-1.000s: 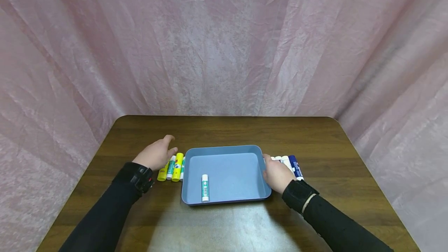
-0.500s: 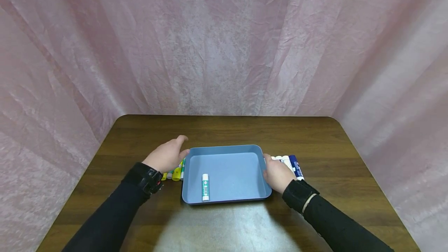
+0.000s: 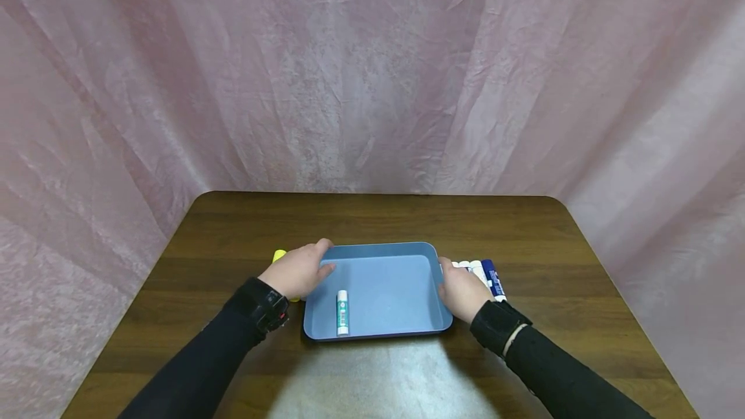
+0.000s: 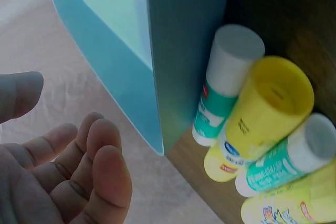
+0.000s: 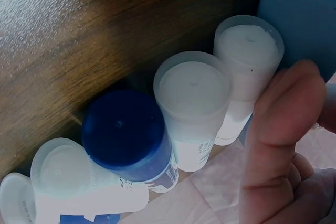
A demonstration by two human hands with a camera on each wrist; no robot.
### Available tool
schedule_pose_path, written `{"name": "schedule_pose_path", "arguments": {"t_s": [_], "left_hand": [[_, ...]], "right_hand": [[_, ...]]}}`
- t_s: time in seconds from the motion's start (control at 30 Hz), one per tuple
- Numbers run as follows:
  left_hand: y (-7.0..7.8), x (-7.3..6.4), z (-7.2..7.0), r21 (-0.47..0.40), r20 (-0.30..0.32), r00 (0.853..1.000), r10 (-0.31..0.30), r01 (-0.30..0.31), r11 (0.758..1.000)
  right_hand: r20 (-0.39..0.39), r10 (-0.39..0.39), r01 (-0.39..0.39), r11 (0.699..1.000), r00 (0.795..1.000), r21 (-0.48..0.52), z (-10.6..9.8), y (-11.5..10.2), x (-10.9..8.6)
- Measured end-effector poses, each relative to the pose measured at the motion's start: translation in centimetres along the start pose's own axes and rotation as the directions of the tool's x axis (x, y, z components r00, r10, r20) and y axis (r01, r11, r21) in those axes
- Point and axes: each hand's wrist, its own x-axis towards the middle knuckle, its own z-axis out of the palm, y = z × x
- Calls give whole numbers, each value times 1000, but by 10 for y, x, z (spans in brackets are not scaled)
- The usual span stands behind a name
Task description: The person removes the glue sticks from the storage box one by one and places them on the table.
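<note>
A shallow blue tray [image 3: 387, 290] lies on the table, with one white-and-green glue stick [image 3: 342, 313] upright-facing near its left front corner. My left hand [image 3: 299, 270] is over the tray's left rim, fingers loosely spread, thumb apart, holding nothing. In the left wrist view its fingertips [image 4: 111, 174] hang beside the tray's corner. My right hand [image 3: 462, 291] grips the tray's right rim, with a finger [image 5: 286, 114] along the outer wall. Left of the tray, yellow glue sticks [image 4: 262, 119] and white-and-green ones [image 4: 226, 82] lie in a row, mostly hidden by my left hand in the head view.
Right of the tray is a row of white glue sticks [image 5: 194, 98] and a blue-capped one [image 5: 126, 135], close to my right hand. The brown wooden table [image 3: 372, 218] has rounded far corners. Pink cloth [image 3: 372, 83] hangs behind it.
My left hand has moved right, from above the left row of glue sticks to the tray's left rim. My right hand and the tray have stayed nearly still.
</note>
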Motion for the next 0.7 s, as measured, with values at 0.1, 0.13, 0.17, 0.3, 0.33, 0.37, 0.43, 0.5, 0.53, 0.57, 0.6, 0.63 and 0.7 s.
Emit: {"name": "schedule_pose_path", "arguments": {"t_s": [0.1,0.13,0.17,0.3,0.33,0.37,0.43,0.5,0.53,0.57,0.6,0.63,0.7], "left_hand": [[4,1,2,-4,20,1000,-11,11,1000],[5,1,2,-4,25,1000,-11,12,1000],[6,1,3,-2,29,1000,-11,11,1000],[10,0,5,7,38,999,-6,6,1000],[11,-1,5,9,43,999,-5,5,1000],[12,-1,6,11,47,999,-5,4,1000],[14,-1,8,20,54,999,4,-5,1000],[14,-1,10,31,63,998,12,-14,999],[15,-1,11,38,67,998,15,-18,999],[15,-1,13,43,71,997,19,-22,999],[15,-1,14,50,72,997,23,-27,998],[16,-2,15,54,76,997,24,-28,998],[18,-2,17,56,86,996,17,-22,998]], "right_hand": [[2,-3,3,1000,1000,-5,-1,0,1],[3,-2,2,1000,1000,-5,-1,0,1],[5,0,0,1000,1000,-6,-1,0,1],[13,11,-11,1000,1000,2,-1,0,2],[16,14,-15,1000,1000,5,-1,0,1],[17,14,-14,1000,1000,9,-1,0,1],[7,2,-2,1000,1000,10,-1,1,1],[-5,-11,11,1000,1000,10,-1,2,1],[-12,-18,18,1000,1000,9,0,2,1],[-18,-24,25,1000,1000,8,0,3,1],[-24,-29,29,1000,999,7,0,3,1],[-24,-29,29,1000,999,9,0,3,0],[-21,-24,25,1000,999,11,0,2,0]]}}
